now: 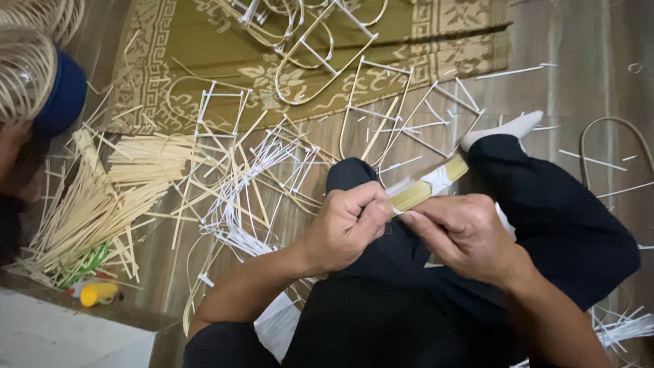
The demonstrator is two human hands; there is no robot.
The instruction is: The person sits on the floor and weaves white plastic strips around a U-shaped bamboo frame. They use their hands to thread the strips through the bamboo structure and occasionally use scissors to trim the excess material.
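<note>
floor mat beyond; cane strip [428,187] between both hands

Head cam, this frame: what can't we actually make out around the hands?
- Head view: near end of the yellow strip bundle is covered by the left hand and right hand.
- Left hand's fingers are curled; whatever it pinches is hidden.
- Yellow object by the cane pile: too small to identify.
- Curved frames on the mat: cut off by the top edge.
</note>
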